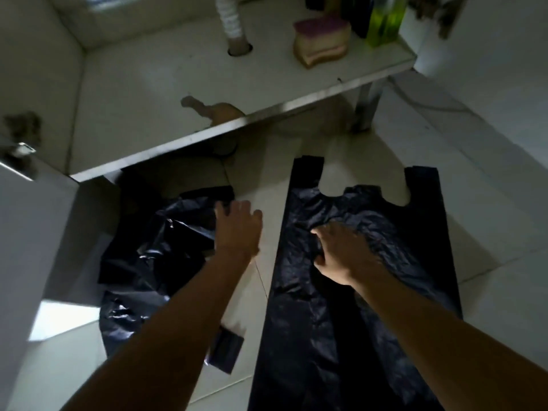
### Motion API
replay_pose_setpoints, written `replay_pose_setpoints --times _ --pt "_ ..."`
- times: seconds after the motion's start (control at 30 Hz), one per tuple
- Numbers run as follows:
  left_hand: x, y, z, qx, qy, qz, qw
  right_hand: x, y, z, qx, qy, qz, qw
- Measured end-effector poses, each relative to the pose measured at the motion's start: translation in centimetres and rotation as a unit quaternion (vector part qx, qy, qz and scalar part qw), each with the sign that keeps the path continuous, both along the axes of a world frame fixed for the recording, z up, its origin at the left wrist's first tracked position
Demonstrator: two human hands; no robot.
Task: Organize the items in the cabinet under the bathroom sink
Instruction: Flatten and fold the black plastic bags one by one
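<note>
Between both hands, bare floor tile (267,185); sponges (321,40) above.

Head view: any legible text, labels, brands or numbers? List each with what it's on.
None legible.
Green bottle on the cabinet floor: no label that can be read; dim and blurred.
Sponge: no print visible.
Flat black bag under the right hand: no print visible.
Crumpled black bag by the left hand: no print visible.
</note>
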State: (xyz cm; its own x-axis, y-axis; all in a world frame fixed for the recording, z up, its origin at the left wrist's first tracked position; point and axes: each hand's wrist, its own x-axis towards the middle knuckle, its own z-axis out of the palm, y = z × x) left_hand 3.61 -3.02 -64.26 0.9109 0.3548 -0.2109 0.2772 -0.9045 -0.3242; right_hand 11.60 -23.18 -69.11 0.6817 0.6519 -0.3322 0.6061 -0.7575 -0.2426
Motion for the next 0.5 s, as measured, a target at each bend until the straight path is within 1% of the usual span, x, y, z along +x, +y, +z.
replay_pose_setpoints --times 0.07,0.1,0.27,0.37,0.5 --pt "-1.4 2.1 1.2 0.064 0.005 0.013 0.998 -1.0 2.1 0.6 0.023 0.053 0.015 0.998" --pt "-2.2 2.9 1.7 0.075 -0.004 0.016 0.997 -1.8 2.8 0.4 0.017 0.077 0.014 0.997" --pt "-4.5 5.5 3.6 0.036 -0.036 0.03 0.998 -3.2 4.4 0.9 -0.041 0.099 -0.007 0.994" --pt "-5.0 6.6 4.2 0.053 -0.065 0.069 0.994 -3.2 4.9 1.7 -0.049 0.139 -0.017 0.989" --pt "-5.5 7.2 5.3 0.043 -0.06 0.077 0.994 -3.4 5.3 1.8 -0.067 0.158 -0.014 0.985"
